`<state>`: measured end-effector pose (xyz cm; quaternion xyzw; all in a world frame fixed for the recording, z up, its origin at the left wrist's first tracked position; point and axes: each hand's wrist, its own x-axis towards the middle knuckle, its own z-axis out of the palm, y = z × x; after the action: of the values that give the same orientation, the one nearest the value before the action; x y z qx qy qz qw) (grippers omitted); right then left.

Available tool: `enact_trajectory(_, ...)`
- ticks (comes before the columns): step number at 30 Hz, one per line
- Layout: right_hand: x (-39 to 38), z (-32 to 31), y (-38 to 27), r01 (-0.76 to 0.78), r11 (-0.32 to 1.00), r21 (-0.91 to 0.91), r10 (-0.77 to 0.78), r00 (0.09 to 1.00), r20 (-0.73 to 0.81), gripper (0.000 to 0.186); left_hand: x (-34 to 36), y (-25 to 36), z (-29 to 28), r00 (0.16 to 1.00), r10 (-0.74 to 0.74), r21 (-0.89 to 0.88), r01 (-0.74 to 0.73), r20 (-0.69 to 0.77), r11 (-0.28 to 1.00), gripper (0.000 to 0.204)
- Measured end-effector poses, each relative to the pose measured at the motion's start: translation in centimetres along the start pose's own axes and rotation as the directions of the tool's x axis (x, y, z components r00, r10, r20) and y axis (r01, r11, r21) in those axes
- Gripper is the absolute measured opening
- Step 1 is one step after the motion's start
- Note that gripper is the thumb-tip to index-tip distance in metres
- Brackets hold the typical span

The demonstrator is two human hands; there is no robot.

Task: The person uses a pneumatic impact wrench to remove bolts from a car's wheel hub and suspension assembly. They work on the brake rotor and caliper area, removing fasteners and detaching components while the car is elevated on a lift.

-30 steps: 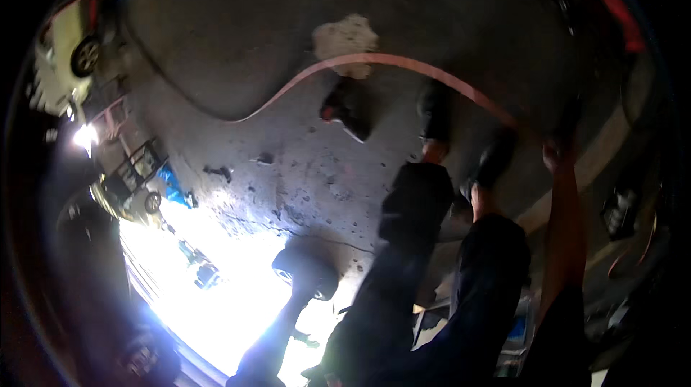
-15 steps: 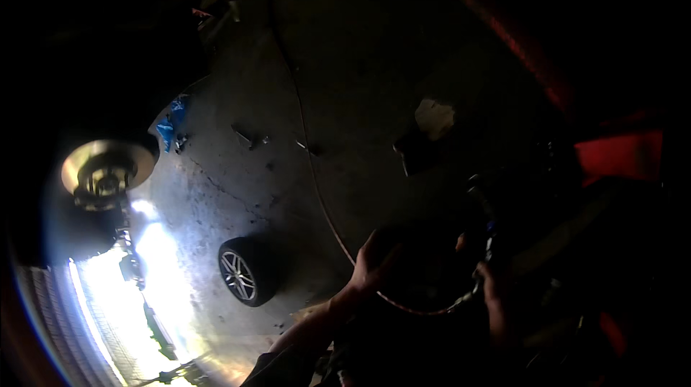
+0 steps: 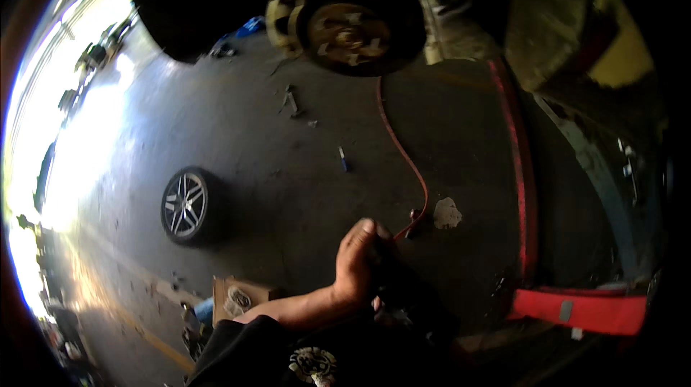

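Observation:
My left hand point(image 3: 354, 261) is closed in a fist, thumb on top, around something dark that I cannot make out. A red hose point(image 3: 403, 144) curves over the floor and its near end runs up to this fist. Of my right hand only a small patch of skin point(image 3: 376, 303) may show, just below the left hand; deep shadow hides the rest. Beyond my hands a rusty wheel hub point(image 3: 349, 36) with a brake caliper point(image 3: 286, 20) hangs at the top. A small dark tool point(image 3: 412, 223) lies by the hose's bend.
A tyre on a silver rim point(image 3: 186, 203) is on the floor to the left. A cardboard box point(image 3: 223, 290) sits near my left forearm. Small tools point(image 3: 291, 101) and a blue-handled tool point(image 3: 343, 162) lie ahead. At right are a red beam point(image 3: 520, 178) and red lift arm point(image 3: 583, 309).
My view has swung, bringing the hub overhead and the wheel farther left. The scene is brighter. My right hand, visible before by a tool and the hose, is now almost hidden.

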<state>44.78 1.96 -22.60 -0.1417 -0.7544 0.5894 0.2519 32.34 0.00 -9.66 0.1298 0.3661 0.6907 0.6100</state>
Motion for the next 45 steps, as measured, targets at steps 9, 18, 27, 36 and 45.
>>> enact_trajectory(9,10.9,9.6,-1.0,-0.196,0.92,0.339,-0.073,0.765,0.64,0.04,-6.5,11.6,-9.4,0.594,0.711,-0.024,-0.773,-0.378,0.633,0.053)
enact_trajectory(18,29.1,22.5,-3.5,0.389,0.897,0.208,-0.432,0.676,0.597,0.037,-9.6,22.6,-26.3,0.279,0.857,0.066,-0.939,-0.433,0.339,0.044)
enact_trajectory(27,39.5,34.5,3.9,-0.418,0.776,0.473,0.1,0.821,0.562,0.023,-2.2,37.9,-41.0,0.486,0.613,0.054,-0.755,-0.623,0.654,0.041)
enact_trajectory(36,62.1,37.5,3.8,0.292,0.947,-0.134,-0.24,0.921,0.307,0.04,12.1,52.7,-51.8,0.566,0.621,0.17,-0.649,-0.542,0.741,0.026)
enact_trajectory(45,88.8,41.5,4.8,0.283,0.904,-0.322,-0.201,0.943,0.264,0.045,27.9,74.1,-64.0,0.654,0.473,0.127,-0.504,-0.59,0.855,0.025)
